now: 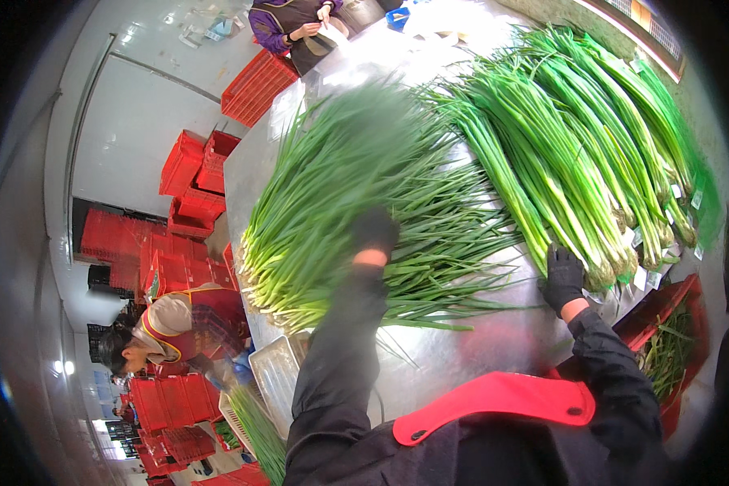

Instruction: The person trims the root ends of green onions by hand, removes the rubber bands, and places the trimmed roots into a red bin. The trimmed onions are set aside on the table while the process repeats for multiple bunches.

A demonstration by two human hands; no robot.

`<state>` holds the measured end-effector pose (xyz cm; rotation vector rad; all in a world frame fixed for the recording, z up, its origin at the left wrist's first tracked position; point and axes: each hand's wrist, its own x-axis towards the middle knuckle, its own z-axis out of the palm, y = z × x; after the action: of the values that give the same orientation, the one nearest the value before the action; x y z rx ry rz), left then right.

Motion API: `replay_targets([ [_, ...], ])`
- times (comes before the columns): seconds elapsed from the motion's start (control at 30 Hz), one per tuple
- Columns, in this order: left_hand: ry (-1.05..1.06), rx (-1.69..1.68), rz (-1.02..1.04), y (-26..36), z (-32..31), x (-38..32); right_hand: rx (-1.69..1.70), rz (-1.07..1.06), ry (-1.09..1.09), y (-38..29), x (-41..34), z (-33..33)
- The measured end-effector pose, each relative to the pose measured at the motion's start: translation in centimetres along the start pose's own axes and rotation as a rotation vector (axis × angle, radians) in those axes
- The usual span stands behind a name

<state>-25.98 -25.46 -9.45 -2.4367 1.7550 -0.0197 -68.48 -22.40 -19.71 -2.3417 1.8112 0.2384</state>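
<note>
My left hand (373, 232), in a black glove, is over a broad heap of loose green onions (304, 225) on the metal table. Hand and nearby leaves are motion-blurred, and its fingers are too unclear to show a grip. White stems and roots in the heap point left. My right hand (564, 276), also black-gloved, rests with fingers extended beside the root end of the nearest green onion bundle (522, 194). Further bundles (607, 152) lie side by side to the right, with small white tags (640, 278) near their roots.
The metal table (437, 346) has a metal tray (276, 370) at its near left edge. A red crate (680, 352) with green trimmings stands at right. One co-worker (188, 328) bends at left near cut greens; another (297, 30) stands at the far end. Red crates (176, 401) are stacked left.
</note>
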Motion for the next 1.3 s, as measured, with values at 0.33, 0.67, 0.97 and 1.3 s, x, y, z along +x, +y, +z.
replay_targets([
  [0.33, 0.232, -0.297, 0.222, -3.9, 3.7, 0.5, -0.052, -0.020, -0.063, 0.2, 0.4, -0.4],
  [0.67, 0.388, -0.534, 0.009, -1.4, 1.5, -0.6, 0.025, -0.059, -0.011, 0.9, 0.2, 0.0],
  [0.97, -0.527, -0.954, 0.712, 11.7, -6.2, -13.5, 0.356, 0.064, -0.197, 1.4, 2.9, -3.7],
  [1.3, -0.851, -1.781, 0.085, 18.1, 1.1, -15.8, 1.308, -0.293, -0.439, 9.7, -7.8, -9.8],
])
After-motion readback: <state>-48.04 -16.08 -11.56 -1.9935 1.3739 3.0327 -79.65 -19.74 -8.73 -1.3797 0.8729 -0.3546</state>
